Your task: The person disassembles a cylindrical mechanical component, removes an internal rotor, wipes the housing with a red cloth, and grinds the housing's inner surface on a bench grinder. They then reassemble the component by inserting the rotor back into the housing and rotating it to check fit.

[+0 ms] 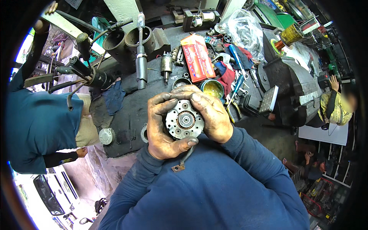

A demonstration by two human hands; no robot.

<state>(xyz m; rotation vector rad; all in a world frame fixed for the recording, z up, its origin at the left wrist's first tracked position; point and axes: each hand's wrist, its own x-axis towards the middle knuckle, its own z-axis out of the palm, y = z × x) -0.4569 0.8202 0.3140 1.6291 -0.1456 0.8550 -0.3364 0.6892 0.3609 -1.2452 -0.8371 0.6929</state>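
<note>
Close to my chest, both hands clasp a round electric motor body, apparently a starter motor [186,130]. Its grey metal end face looks up, ringed with small holes, with a bearing in the middle and a copper-coloured ring around it. My left hand [159,134] wraps the left side, the thumb lying along the lower edge. On the right side and top, my right hand [216,119] is closed around it. A short lead with a flat metal lug [178,168] hangs below the motor. Both hands are blackened with grease. Their palms are hidden.
On the dark workbench [130,103] stand a solenoid [166,63], a red-and-white box [197,57] and a tin of yellowish grease [212,89]. Metal cylinders [115,40] are at far left. Blue-handled tools [239,57] lie right. A person in teal [42,119] stands left; another [337,109] is right.
</note>
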